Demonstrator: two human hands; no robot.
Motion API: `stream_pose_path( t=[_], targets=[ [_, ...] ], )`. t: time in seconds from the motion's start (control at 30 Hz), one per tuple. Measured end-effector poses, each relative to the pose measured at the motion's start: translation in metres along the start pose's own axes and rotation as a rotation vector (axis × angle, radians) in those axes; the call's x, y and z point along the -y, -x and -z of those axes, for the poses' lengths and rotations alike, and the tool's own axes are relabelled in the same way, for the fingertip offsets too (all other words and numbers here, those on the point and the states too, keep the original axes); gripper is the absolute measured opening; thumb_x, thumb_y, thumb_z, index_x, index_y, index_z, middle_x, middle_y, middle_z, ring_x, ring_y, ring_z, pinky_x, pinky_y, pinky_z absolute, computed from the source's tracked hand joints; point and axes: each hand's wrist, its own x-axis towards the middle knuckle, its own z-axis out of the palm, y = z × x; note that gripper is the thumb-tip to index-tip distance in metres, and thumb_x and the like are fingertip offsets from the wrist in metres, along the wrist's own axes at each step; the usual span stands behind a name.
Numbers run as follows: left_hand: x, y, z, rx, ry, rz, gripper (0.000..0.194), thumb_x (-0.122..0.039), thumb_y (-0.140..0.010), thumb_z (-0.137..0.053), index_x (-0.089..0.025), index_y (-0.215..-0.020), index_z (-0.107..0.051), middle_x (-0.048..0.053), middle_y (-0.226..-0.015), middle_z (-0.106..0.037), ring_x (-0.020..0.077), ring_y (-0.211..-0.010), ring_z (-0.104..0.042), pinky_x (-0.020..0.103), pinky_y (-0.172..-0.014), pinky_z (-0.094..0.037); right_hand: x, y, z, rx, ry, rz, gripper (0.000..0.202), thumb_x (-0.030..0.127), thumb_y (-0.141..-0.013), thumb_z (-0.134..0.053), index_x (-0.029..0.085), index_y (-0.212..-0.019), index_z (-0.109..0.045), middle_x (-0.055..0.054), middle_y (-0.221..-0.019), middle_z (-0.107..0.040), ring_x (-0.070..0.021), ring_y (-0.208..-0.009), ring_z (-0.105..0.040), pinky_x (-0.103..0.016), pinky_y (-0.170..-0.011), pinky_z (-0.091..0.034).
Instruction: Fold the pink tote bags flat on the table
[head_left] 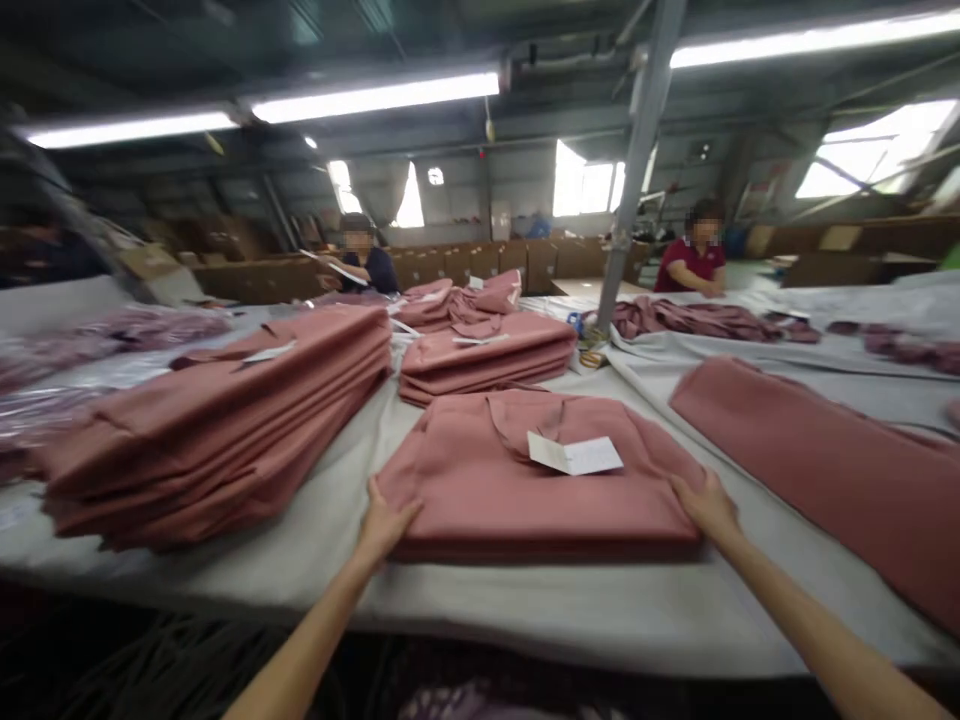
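A folded dusty-pink garment [480,490] lies in front of me on the cloth-covered table, its collar toward the far side. An opened white paper tag [592,456] rests on top, below the collar. My left hand [384,522] grips the garment's left edge with the thumb on top; most of its fingers are hidden beneath. At the right edge, my right hand [706,505] holds it in the same way. To the left stands a tall stack of folded pink garments [225,420]. Behind the held garment sits another folded stack [487,350].
A long folded pink piece [825,470] lies on the right. A metal post [637,160] rises from the table, with scissors [592,358] at its foot. Plastic-wrapped garments [112,335] lie far left. Two people work across the table, one in dark clothing [381,270], one in a red shirt [694,265].
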Motion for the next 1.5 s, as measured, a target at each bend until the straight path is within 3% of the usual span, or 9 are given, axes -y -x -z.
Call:
stream_pose_path(
  t=[0.13, 0.27, 0.47, 0.6, 0.67, 0.83, 1.07, 1.33, 1.5],
  targets=[
    [0.027, 0.025, 0.01, 0.04, -0.03, 0.032, 0.106, -0.061, -0.072, -0.064, -0.015, -0.146, -0.003, 0.022, -0.14, -0.042, 0.0349, -0.123, -0.051, 0.045, -0.1, -0.044, -0.031, 0.051, 0.012, 0.079, 0.07, -0.153, 0.073, 0.059, -0.088, -0.031, 0.011, -0.144, -0.031, -0.017, -0.103, -0.067, -0.0331, -0.083, -0.065, -0.043, -0.074, -0.049],
    [0.04, 0.043, 0.015, 0.037, -0.118, 0.019, 0.111, -0.065, -0.074, -0.06, -0.011, -0.148, 0.003, 0.025, -0.143, -0.037, 0.0396, -0.124, -0.049, 0.048, -0.096, -0.046, -0.015, 0.084, 0.041, 0.034, 0.058, -0.143, 0.069, 0.051, -0.093, -0.035, 0.01, -0.147, -0.024, -0.023, -0.122, -0.057, -0.037, -0.102, -0.059, -0.048, -0.084, -0.047],
    [0.016, 0.051, 0.017, -0.151, -0.652, -0.638, 0.063, -0.029, -0.088, -0.049, -0.023, -0.147, -0.03, 0.016, -0.158, -0.01, 0.0459, -0.142, -0.006, 0.068, -0.107, -0.022, 0.019, 0.073, 0.056, -0.017, 0.212, 0.554, 0.043, 0.011, -0.093, -0.033, 0.017, -0.131, -0.054, -0.018, -0.143, -0.042, -0.0339, -0.135, -0.034, -0.059, -0.108, -0.026],
    [0.0, 0.043, 0.013, 0.398, -0.724, -1.072, 0.082, 0.003, -0.067, -0.037, -0.03, -0.142, -0.039, 0.004, -0.153, -0.032, 0.0256, -0.143, -0.02, 0.048, -0.114, -0.024, 0.013, 0.069, 0.046, 0.186, 0.054, 0.937, 0.041, 0.013, -0.097, -0.03, 0.017, -0.128, -0.057, -0.011, -0.136, -0.053, -0.024, -0.133, -0.038, -0.045, -0.111, -0.032],
    [-0.009, 0.037, 0.011, 0.535, -0.706, -1.111, 0.072, 0.001, -0.07, -0.037, -0.025, -0.137, -0.045, 0.007, -0.146, -0.043, 0.0249, -0.136, -0.035, 0.046, -0.112, -0.03, 0.01, 0.067, 0.042, 0.241, 0.04, 0.916, 0.038, 0.024, -0.1, -0.033, 0.014, -0.125, -0.059, -0.013, -0.132, -0.056, -0.0246, -0.128, -0.045, -0.045, -0.11, -0.034],
    [-0.034, 0.036, 0.004, 0.518, -0.675, -1.195, 0.028, -0.022, -0.092, -0.038, -0.018, -0.107, -0.06, 0.011, -0.127, -0.055, 0.0245, -0.122, -0.047, 0.05, -0.114, -0.022, 0.001, 0.063, 0.034, 0.387, 0.059, 0.841, 0.052, 0.046, -0.096, -0.037, 0.014, -0.136, -0.05, -0.013, -0.136, -0.052, -0.0282, -0.127, -0.046, -0.05, -0.111, -0.028],
    [-0.024, 0.035, -0.01, 0.528, -0.695, -1.212, 0.052, -0.052, -0.091, -0.044, -0.042, -0.141, -0.036, 0.009, -0.155, -0.024, 0.0435, -0.138, -0.021, 0.07, -0.106, -0.014, -0.022, 0.064, 0.014, 0.277, 0.061, 1.006, 0.083, 0.058, -0.083, -0.054, 0.02, -0.15, -0.024, -0.011, -0.143, -0.045, -0.0336, -0.127, -0.045, -0.054, -0.115, -0.013],
    [0.0, 0.025, -0.022, 0.394, -0.69, -1.326, 0.056, -0.044, -0.09, -0.049, -0.041, -0.144, -0.031, 0.005, -0.157, -0.023, 0.0369, -0.141, -0.02, 0.061, -0.113, -0.013, 0.023, 0.062, 0.04, 0.358, 0.078, 0.904, 0.063, 0.046, -0.088, -0.052, 0.012, -0.139, -0.044, -0.019, -0.135, -0.051, -0.0333, -0.127, -0.043, -0.055, -0.11, -0.021],
    [-0.021, 0.022, -0.073, 0.245, -0.56, -1.56, 0.06, -0.049, -0.09, -0.048, -0.032, -0.146, -0.032, 0.007, -0.154, -0.03, 0.0301, -0.139, -0.029, 0.052, -0.116, -0.011, 0.027, 0.059, 0.043, 0.402, 0.05, 0.787, 0.062, 0.051, -0.089, -0.047, 0.01, -0.136, -0.048, -0.02, -0.135, -0.051, -0.0331, -0.128, -0.042, -0.056, -0.112, -0.017]
  ],
)
